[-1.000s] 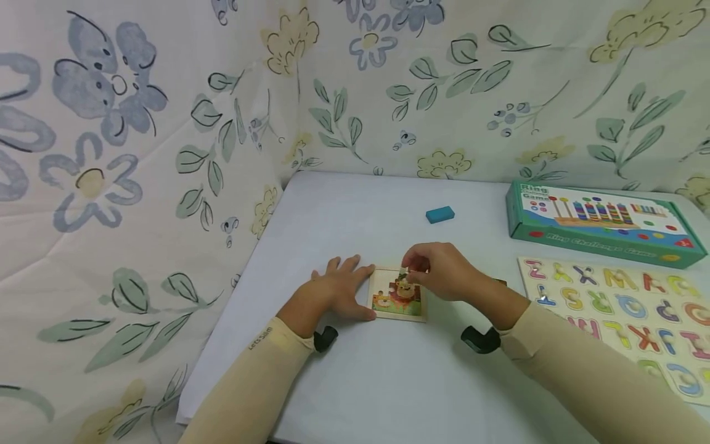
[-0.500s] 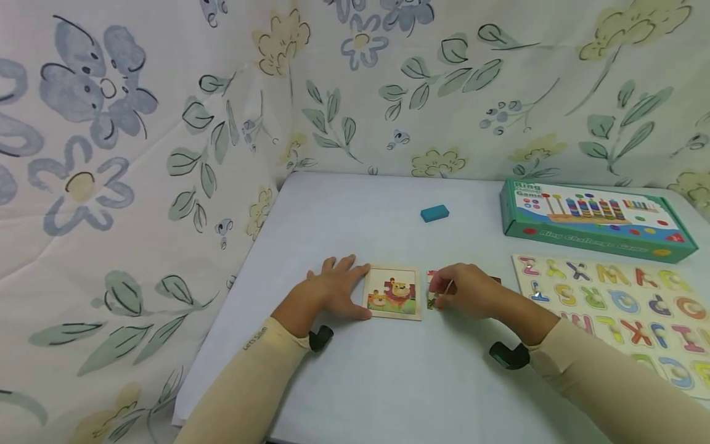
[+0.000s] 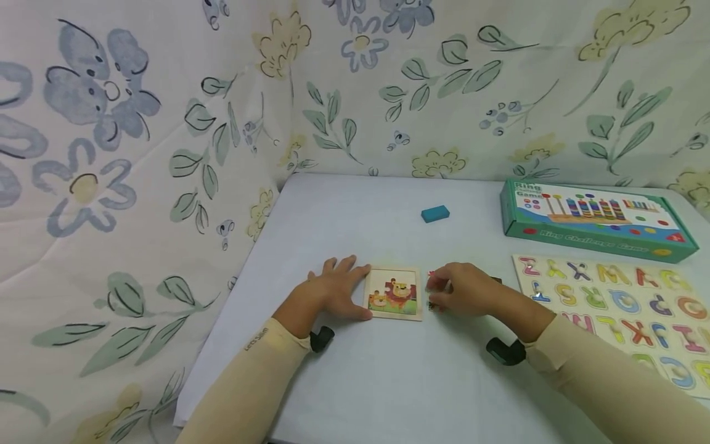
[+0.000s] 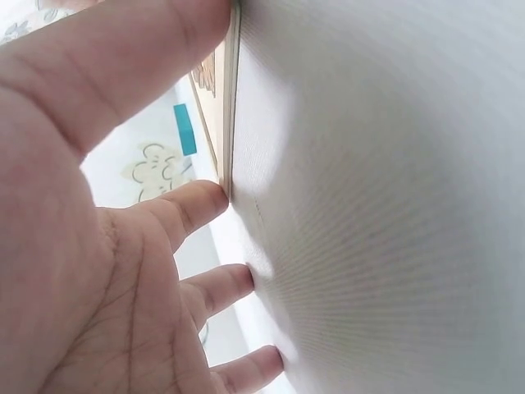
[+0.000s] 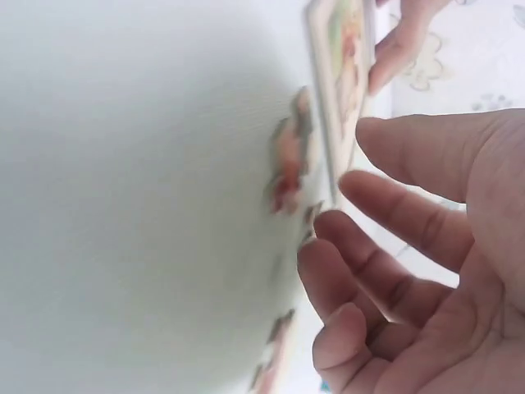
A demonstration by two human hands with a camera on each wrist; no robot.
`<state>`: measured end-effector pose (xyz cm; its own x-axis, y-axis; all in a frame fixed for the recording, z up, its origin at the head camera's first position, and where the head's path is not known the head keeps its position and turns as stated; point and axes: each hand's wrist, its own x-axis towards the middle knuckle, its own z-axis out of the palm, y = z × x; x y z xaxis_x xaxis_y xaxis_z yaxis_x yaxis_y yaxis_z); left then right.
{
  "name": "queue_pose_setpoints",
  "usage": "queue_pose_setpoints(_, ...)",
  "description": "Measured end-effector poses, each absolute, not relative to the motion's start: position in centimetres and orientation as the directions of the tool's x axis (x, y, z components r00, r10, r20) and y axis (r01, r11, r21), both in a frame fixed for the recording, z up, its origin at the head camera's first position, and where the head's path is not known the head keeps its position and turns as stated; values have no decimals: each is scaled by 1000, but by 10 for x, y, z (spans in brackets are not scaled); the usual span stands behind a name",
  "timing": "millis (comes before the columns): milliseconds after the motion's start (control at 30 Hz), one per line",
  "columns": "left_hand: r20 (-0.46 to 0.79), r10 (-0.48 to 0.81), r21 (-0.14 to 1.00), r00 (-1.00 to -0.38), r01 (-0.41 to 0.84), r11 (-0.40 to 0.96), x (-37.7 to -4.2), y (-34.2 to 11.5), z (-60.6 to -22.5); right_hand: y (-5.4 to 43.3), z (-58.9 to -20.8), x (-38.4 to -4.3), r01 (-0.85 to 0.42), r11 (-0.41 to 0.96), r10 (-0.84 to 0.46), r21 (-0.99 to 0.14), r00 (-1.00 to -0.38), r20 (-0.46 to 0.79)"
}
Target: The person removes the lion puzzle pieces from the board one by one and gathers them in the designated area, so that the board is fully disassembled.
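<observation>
A small wooden jigsaw tray (image 3: pixel 392 272) lies flat on the table, its lower part filled with a lion and cub picture and its upper part bare. My left hand (image 3: pixel 334 293) is spread at its left side, with thumb and index fingertip against the edge, as the left wrist view also shows. Just right of the tray, my right hand (image 3: pixel 461 288) hovers low over loose jigsaw pieces (image 5: pixel 287 156), partly covering them. In the right wrist view its thumb and bent fingers stand apart with nothing between them.
A blue block (image 3: pixel 435 213) lies behind the tray. To the right is a wooden alphabet board (image 3: pixel 610 308), and behind that a green Ring Challenge Game box (image 3: pixel 599 219). A floral cloth (image 3: pixel 355 123) hangs along the back and left of the table.
My right hand pinched a small piece over the tray's upper part, then moved right to the loose pieces, where it now lingers. The left hand stays at the tray edge.
</observation>
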<state>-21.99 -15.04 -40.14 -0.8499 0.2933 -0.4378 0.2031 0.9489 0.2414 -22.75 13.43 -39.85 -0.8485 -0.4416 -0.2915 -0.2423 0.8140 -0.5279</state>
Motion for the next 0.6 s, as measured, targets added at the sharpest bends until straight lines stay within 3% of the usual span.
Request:
queue_pose_setpoints(167, -447, 290, 242, -846, 198, 950, -220, -151, -402, 110, -395, -233, -252, 846, -420, -470, -859, -294)
queue_pose_setpoints(367, -458, 279, 234, -844, 189, 954, -219, -150, -400, 76, -396, -232, -353, 858, -459, -373, -854, -246)
queue_pose_setpoints(600, -453, 280, 232, -846, 191, 954, -219, -150, -399, 59, -397, -233, -361, 866, -462, -346, -842, -279)
